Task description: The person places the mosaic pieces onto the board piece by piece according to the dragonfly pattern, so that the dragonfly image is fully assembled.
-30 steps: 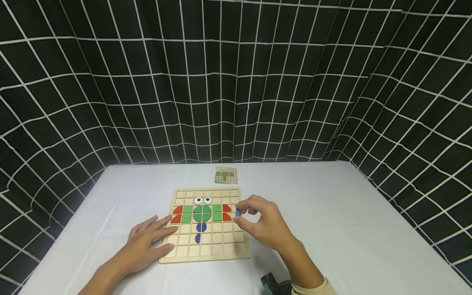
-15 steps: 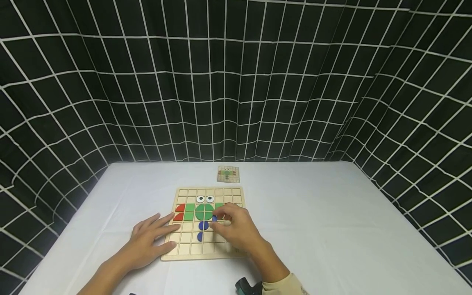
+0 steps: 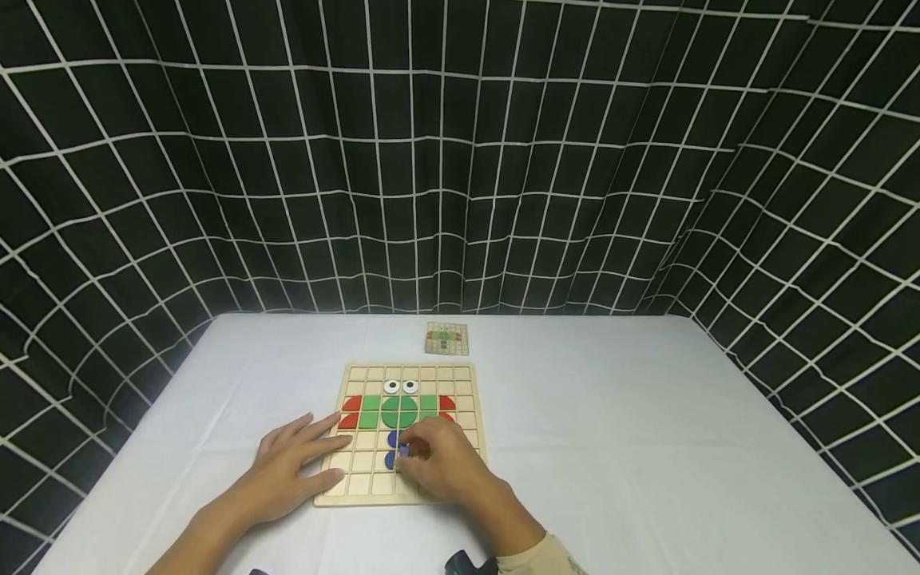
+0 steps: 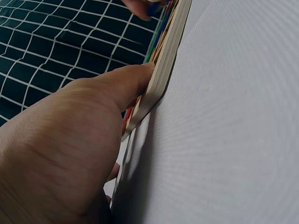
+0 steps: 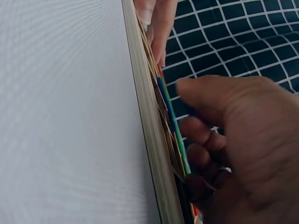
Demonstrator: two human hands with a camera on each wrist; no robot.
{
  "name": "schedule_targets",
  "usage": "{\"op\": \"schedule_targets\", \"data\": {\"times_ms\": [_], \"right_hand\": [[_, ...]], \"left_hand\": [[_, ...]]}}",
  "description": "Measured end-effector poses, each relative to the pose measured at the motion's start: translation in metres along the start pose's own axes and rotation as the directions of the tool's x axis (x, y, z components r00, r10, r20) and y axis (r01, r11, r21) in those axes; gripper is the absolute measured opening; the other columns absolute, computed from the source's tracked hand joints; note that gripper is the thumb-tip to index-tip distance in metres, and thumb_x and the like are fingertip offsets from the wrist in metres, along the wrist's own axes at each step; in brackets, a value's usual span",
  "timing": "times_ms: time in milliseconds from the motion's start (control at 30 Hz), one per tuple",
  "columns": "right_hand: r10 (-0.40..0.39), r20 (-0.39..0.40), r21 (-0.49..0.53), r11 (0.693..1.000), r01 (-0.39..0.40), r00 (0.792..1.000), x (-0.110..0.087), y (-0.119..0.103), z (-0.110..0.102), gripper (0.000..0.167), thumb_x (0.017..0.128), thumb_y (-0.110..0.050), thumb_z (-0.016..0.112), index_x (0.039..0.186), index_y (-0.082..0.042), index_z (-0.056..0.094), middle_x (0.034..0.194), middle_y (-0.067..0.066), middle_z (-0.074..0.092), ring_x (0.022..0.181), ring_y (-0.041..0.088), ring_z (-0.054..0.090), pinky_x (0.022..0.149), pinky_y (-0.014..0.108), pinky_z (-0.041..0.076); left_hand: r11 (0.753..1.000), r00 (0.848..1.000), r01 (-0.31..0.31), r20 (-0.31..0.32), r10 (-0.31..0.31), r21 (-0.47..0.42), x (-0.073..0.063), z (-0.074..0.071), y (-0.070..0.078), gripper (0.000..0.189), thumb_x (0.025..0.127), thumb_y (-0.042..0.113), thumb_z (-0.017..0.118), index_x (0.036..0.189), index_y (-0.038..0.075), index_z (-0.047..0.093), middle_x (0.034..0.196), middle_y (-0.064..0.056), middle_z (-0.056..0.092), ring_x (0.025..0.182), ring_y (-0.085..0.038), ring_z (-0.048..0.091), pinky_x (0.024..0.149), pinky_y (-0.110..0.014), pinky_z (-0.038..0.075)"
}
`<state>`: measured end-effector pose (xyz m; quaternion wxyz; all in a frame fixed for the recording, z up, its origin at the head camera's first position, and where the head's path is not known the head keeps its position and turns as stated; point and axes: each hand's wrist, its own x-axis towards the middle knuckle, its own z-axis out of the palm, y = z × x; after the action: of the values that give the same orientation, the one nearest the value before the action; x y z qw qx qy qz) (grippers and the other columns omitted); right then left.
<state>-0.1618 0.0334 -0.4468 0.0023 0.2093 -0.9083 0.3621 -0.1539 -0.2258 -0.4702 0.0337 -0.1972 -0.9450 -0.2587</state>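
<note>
A wooden grid board (image 3: 370,501) lies on the table, bearing a pattern of coloured pieces. Two white eye pieces (image 3: 400,386) top it, above a green circle (image 3: 398,411), green squares (image 3: 370,411) and rounded red pieces (image 3: 351,403). My left hand (image 3: 287,471) rests on the board's left edge with fingers spread; its thumb (image 4: 126,81) touches the rim in the left wrist view. Over the lower middle, my right hand (image 3: 446,459) pinches a small blue piece (image 3: 404,451) between thumb and fingers. Blue rounded pieces (image 3: 390,460) sit just left of it, partly covered by the fingertips.
Behind the board lies a small picture card (image 3: 446,339) with a similar pattern. A white cloth (image 3: 611,447) covers the table. Black curtain with a white grid (image 3: 460,160) hangs round the back and sides. A dark device (image 3: 467,563) sits at the right wrist.
My right hand has carried the blue piece from the board's right edge leftward and down to beside the lower blue piece. My left hand has stayed on the board's left edge.
</note>
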Motion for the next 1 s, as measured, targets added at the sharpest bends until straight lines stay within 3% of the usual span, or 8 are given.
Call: {"op": "schedule_targets", "data": {"times_ms": [500,767,1000], "right_hand": [[-0.107,0.026,-0.103,0.989,0.109,0.994,-0.0001,0.0015,0.0018,0.024,0.074,-0.02,0.072,0.098,-0.014,0.071,0.079,-0.009,0.06,0.073,0.0,0.048,0.065,0.013,0.041],[-0.141,0.022,-0.011,0.99,0.141,0.99,-0.0049,0.0056,0.001,0.042,0.061,-0.001,0.054,0.098,-0.012,0.071,0.077,-0.005,0.061,0.073,0.005,0.051,0.066,0.013,0.042],[-0.136,0.009,0.008,0.991,0.136,0.991,-0.0068,0.0042,0.0017,0.043,0.061,0.0,0.053,0.098,-0.013,0.07,0.076,-0.006,0.062,0.074,0.004,0.051,0.068,0.013,0.042]], "left_hand": [[1.0,1.0,0.007,0.001,-0.007,-0.002,-0.0003,0.0005,-0.0007,0.044,0.082,0.055,0.061,0.121,0.035,0.061,0.146,0.005,0.041,0.138,-0.036,0.025,0.105,-0.06,0.012],[1.0,1.0,-0.001,-0.009,0.001,-0.004,0.0,0.0041,-0.0001,0.043,0.081,0.053,0.063,0.12,0.035,0.062,0.146,0.005,0.042,0.137,-0.036,0.026,0.105,-0.059,0.013],[1.0,1.0,-0.011,-0.013,0.011,-0.006,-0.0003,0.0033,-0.0013,0.043,0.08,0.052,0.064,0.12,0.034,0.062,0.145,0.004,0.043,0.137,-0.037,0.026,0.105,-0.06,0.013]]}}
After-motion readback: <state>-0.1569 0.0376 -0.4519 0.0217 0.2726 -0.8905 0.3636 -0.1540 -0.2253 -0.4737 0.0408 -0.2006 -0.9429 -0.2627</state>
